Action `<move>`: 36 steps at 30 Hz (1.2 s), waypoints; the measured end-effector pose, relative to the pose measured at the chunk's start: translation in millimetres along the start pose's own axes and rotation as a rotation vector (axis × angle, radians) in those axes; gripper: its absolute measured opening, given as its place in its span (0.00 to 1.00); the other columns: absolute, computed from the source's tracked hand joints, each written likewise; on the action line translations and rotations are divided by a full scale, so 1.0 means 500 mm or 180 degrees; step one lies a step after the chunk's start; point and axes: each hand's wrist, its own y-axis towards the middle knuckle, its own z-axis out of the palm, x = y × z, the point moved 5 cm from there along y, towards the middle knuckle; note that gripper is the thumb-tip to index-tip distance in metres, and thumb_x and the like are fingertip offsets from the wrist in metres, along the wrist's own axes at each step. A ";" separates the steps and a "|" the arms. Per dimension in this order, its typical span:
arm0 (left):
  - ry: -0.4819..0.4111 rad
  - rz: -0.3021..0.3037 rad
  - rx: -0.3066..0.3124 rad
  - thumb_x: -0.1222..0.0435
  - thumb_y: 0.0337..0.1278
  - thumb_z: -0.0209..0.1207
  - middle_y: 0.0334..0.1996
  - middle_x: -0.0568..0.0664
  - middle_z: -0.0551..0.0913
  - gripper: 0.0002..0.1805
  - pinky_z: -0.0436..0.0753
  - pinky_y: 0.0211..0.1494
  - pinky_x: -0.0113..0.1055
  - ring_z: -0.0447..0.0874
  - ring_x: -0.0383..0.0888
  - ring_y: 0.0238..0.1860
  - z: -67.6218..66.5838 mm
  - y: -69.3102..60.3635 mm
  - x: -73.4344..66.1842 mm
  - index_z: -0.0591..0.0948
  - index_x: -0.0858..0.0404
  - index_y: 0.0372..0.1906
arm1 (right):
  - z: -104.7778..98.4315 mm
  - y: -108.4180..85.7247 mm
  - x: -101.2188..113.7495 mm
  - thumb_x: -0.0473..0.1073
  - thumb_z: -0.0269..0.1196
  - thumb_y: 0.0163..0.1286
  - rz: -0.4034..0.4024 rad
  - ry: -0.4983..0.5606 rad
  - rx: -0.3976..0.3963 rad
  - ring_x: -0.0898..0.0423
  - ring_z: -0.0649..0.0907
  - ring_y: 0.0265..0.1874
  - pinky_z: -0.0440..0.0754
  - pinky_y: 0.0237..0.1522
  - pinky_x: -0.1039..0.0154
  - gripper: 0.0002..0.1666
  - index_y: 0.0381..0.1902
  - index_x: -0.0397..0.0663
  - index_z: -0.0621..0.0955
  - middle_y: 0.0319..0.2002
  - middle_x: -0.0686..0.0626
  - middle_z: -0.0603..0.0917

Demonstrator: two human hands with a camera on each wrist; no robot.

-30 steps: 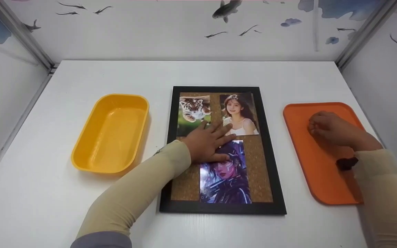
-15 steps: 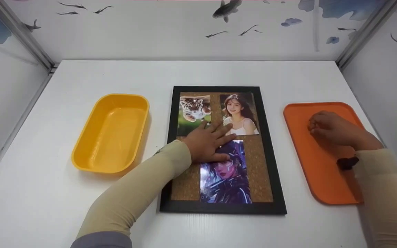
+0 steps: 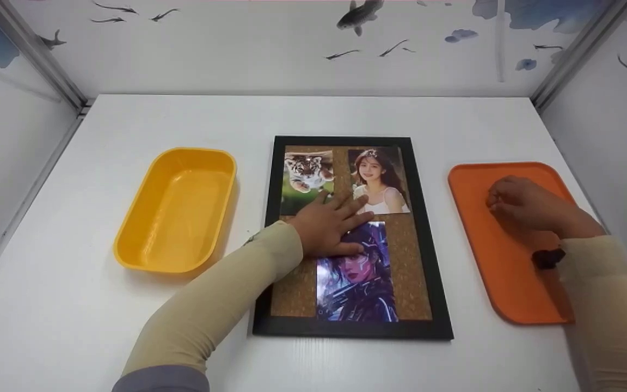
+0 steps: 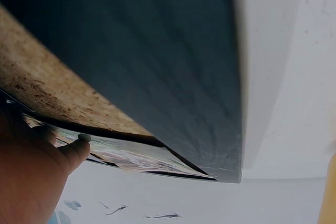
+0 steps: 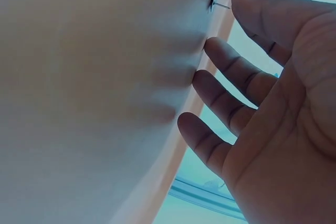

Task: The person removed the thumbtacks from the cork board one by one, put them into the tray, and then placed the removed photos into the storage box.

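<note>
My left hand (image 3: 327, 226) rests with spread fingers on a corkboard (image 3: 297, 294) in a black frame. It lies across the lower part of a tiger photo (image 3: 307, 171) and the top of a purple illustrated picture (image 3: 357, 296). Just beyond the fingertips is a portrait photo (image 3: 376, 174). On the right, my right hand (image 3: 531, 206) is over the orange tray (image 3: 515, 288). The right wrist view shows loosely bent fingers (image 5: 226, 100) with tips at the tray surface. A thumbtack (image 5: 214, 3) lies on the tray, pin outward, close by the thumb tip; no grip on it shows.
A yellow bin (image 3: 180, 209) stands left of the board on the white table (image 3: 226, 120). Panels printed with fish (image 3: 360, 16) enclose the back and sides. At the right cuff hangs a small dark object (image 3: 548, 258).
</note>
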 end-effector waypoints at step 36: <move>0.0042 -0.0012 0.0018 0.29 0.65 0.26 0.80 0.44 0.33 0.44 0.45 0.75 0.58 0.32 0.52 0.79 -0.004 -0.002 -0.003 0.38 0.42 0.80 | -0.013 0.144 0.143 0.36 0.63 0.71 -0.0249 -0.0311 -0.0137 0.36 0.72 0.60 0.69 0.62 0.39 0.15 0.54 0.37 0.80 0.59 0.35 0.76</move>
